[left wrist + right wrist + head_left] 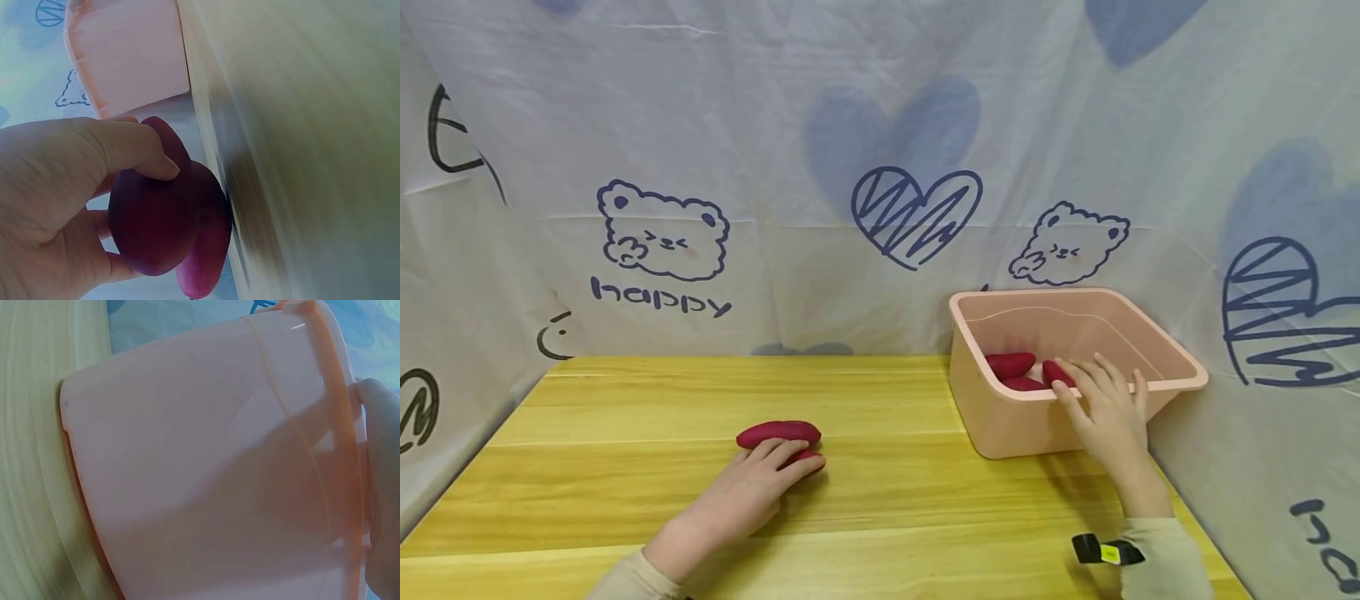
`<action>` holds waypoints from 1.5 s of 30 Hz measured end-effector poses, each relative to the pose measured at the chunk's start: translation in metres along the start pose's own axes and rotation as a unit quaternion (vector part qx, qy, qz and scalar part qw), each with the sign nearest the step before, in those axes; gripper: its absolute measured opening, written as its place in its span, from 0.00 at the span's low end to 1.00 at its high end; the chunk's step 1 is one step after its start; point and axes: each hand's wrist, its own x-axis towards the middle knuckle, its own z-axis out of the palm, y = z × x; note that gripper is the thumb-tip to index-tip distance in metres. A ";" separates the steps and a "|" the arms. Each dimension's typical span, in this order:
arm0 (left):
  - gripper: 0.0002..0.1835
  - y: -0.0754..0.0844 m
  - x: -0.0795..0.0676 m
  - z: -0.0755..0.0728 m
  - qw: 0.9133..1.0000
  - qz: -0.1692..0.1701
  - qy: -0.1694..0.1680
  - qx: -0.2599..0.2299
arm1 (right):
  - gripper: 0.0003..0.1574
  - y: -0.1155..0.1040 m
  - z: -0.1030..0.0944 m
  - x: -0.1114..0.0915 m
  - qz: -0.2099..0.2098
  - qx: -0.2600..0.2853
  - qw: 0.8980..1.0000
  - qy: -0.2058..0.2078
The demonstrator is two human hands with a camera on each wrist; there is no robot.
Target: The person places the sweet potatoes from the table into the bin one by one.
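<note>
Two purple-red sweet potatoes lie side by side on the left part of the table. My left hand point(752, 487) grips the nearer sweet potato point(153, 219), thumb on one side and fingers round the other. Close against it is the second sweet potato point(778, 432). At the right, my right hand point(1108, 417) reaches over the front rim of a pink plastic bin point(1022, 425), fingers spread and dipping inside. Its thumb and index finger are right at a sweet potato point(1051, 372) in the bin. More sweet potatoes point(1011, 364) lie left of it.
The wooden table point(880, 533) runs up to a white cloth backdrop point(775, 167) printed with bears and hearts. Cloth also hangs along both sides, close to the bin's right end. A black strap point(1107, 550) with a yellow patch is at my right sleeve.
</note>
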 end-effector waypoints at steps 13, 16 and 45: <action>0.31 0.000 0.006 -0.006 0.999 0.007 0.030 0.016 | 0.30 0.000 0.000 -0.002 0.000 0.000 1.000 0.002; 0.31 0.000 0.010 -0.008 0.998 0.020 0.048 0.021 | 0.29 0.000 0.000 -0.002 -0.001 0.000 1.000 0.004; 0.31 0.006 0.058 -0.024 0.999 0.032 0.033 0.027 | 0.29 -0.001 -0.001 0.000 0.001 -0.002 1.000 -0.004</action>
